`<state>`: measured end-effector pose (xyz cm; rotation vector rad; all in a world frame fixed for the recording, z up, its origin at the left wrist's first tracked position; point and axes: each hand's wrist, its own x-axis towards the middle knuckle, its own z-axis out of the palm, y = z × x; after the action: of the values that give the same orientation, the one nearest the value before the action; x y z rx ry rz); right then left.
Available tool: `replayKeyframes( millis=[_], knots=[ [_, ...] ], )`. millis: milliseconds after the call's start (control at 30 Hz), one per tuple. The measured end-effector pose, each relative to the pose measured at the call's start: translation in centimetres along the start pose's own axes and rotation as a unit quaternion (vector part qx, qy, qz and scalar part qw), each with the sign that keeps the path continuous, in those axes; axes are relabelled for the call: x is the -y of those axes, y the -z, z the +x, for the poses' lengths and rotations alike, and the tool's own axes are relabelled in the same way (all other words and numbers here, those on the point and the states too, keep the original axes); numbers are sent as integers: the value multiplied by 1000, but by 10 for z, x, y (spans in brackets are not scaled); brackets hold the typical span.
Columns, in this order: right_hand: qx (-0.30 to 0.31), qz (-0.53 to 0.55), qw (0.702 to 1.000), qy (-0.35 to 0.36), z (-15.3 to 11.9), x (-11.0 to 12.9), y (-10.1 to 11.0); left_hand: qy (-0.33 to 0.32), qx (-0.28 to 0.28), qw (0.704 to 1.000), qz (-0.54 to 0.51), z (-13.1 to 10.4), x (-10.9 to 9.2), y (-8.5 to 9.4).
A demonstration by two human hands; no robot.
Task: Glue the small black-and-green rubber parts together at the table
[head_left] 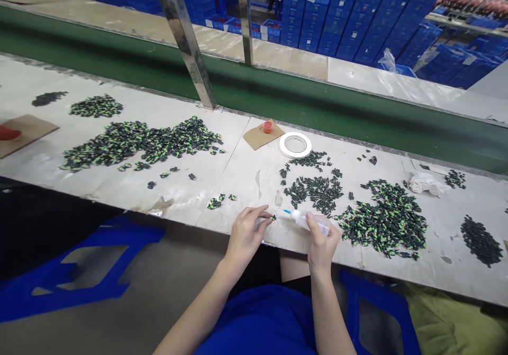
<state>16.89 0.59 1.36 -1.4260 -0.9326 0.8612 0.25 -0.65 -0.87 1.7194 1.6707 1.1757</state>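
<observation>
I work at the near edge of the desk (238, 159), my left hand (246, 236) pinching a small green-and-black piece (272, 217) between closed fingers (260, 213). My right hand (322, 241) is wrapped tight around a clear squeeze bottle (307, 220), its thin nozzle aimed just beside that piece. I should keep the piece steady, bring the tip close and squeeze gently, so only a little comes out. The piece is tiny, dark with a bright green patch, perhaps moulded plastic; its detail is too small to tell.
</observation>
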Motion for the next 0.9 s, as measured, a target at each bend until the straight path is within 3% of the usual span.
replayKeyframes(
  millis=[333, 900],
  knots=[
    [43, -89, 995, 27, -3, 2, 1, 12, -8, 999, 33, 1, -1, -1],
    [33, -118, 992, 42, -3, 0, -3, 14, -12, 999, 49, 1, -2, -1]
  ],
)
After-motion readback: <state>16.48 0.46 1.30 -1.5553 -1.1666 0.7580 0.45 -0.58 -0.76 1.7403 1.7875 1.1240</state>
